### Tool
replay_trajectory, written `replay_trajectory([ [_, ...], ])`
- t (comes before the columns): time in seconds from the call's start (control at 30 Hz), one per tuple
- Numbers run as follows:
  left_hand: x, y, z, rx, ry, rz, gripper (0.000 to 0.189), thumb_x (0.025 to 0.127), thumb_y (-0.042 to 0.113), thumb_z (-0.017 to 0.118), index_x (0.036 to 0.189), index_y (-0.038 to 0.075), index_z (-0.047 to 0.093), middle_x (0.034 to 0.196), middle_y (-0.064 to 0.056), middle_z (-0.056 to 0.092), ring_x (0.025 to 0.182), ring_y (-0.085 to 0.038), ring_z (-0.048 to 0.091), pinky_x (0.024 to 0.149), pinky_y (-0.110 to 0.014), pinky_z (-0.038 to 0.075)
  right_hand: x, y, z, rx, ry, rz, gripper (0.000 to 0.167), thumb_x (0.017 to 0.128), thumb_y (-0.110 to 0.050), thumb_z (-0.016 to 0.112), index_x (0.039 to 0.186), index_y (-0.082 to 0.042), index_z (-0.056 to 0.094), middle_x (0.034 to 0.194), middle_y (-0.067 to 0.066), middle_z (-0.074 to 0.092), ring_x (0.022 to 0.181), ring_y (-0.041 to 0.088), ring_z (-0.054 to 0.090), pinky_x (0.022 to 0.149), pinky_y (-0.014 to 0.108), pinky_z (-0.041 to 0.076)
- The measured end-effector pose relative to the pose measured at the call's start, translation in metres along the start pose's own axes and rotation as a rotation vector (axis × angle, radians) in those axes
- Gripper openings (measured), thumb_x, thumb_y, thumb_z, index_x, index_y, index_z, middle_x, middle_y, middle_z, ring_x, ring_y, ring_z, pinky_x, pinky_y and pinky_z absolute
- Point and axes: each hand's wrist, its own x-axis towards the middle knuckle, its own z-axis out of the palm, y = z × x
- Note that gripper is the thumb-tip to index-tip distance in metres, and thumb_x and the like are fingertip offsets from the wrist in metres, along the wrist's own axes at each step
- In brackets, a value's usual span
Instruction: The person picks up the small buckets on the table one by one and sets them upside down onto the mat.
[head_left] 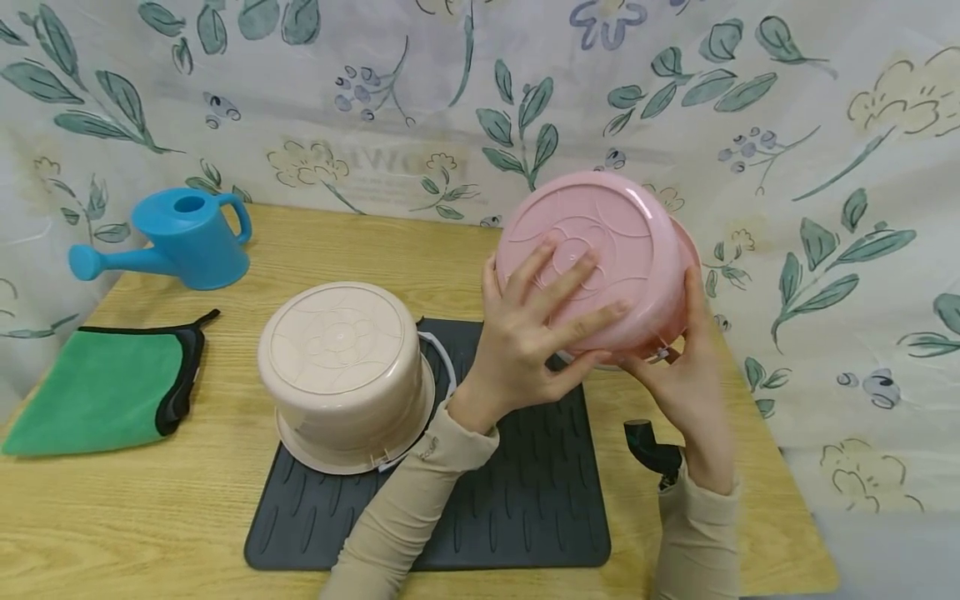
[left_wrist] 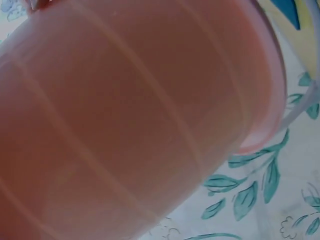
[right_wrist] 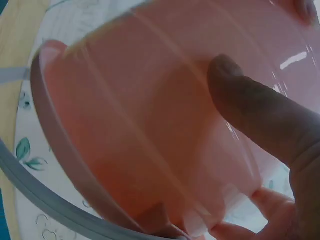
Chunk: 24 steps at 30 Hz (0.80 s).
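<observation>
A pink bucket (head_left: 581,250) is held tilted above the right side of the table, its flower-patterned base facing the head camera. Spread across that base, my left hand (head_left: 528,333) rests with its fingers extended. My right hand (head_left: 678,383) grips the bucket's side, the thumb (right_wrist: 260,107) pressed along the wall and other fingers bent under it. A grey handle (right_wrist: 55,210) hangs by the rim in the right wrist view. To the left, a beige bucket (head_left: 341,367) stands upside down on a dark grey ridged mat (head_left: 480,508).
On the wooden table (head_left: 150,525) at the back left is a blue watering can (head_left: 191,242). A folded green cloth with black edging (head_left: 97,392) lies in front of it. Beside the right sleeve shows a black curved piece (head_left: 652,450). A flower-printed curtain (head_left: 420,108) hangs behind.
</observation>
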Motion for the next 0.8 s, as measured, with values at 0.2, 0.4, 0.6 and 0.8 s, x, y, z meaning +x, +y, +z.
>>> replay_trajectory([
  [0.2, 0.004, 0.006, -0.012, 0.042, -0.07, 0.013, 0.039, 0.082, 0.047, 0.068, 0.118, 0.033, 0.07, 0.137, -0.006, 0.059, 0.139, -0.034, 0.038, 0.109, -0.071, 0.013, -0.004, 0.001, 0.016, 0.159, -0.018, -0.046, 0.118, 0.07, 0.017, 0.075, 0.157, -0.029, 0.01, 0.156, 0.0, 0.027, 0.103, 0.015, 0.05, 0.066, 0.013, 0.052],
  [0.4, 0.01, 0.017, -0.023, 0.13, -0.176, 0.033, 0.038, 0.087, 0.046, 0.062, 0.124, 0.035, 0.066, 0.14, 0.0, 0.057, 0.138, -0.033, 0.039, 0.106, -0.075, 0.012, -0.014, 0.001, 0.029, 0.31, 0.009, 0.094, 0.106, 0.071, 0.019, 0.071, 0.154, -0.028, 0.024, 0.143, -0.003, 0.04, 0.091, 0.015, 0.05, 0.063, 0.016, 0.05],
  [0.6, 0.013, 0.027, -0.032, 0.196, -0.296, 0.019, 0.04, 0.09, 0.048, 0.059, 0.129, 0.038, 0.062, 0.144, 0.002, 0.054, 0.138, -0.033, 0.039, 0.104, -0.076, 0.016, -0.023, 0.002, 0.035, 0.361, -0.022, 0.162, 0.101, 0.074, 0.016, 0.071, 0.152, -0.03, 0.026, 0.152, -0.006, 0.033, 0.124, 0.024, 0.042, 0.072, 0.018, 0.054],
  [0.8, 0.008, 0.033, -0.033, 0.229, -0.364, 0.042, 0.042, 0.092, 0.049, 0.057, 0.132, 0.038, 0.06, 0.144, 0.003, 0.053, 0.137, -0.029, 0.042, 0.101, -0.078, 0.018, -0.037, 0.006, 0.039, 0.372, -0.063, 0.208, 0.101, 0.077, 0.011, 0.071, 0.153, -0.033, 0.021, 0.158, -0.004, 0.024, 0.136, 0.038, 0.032, 0.081, 0.018, 0.054],
])
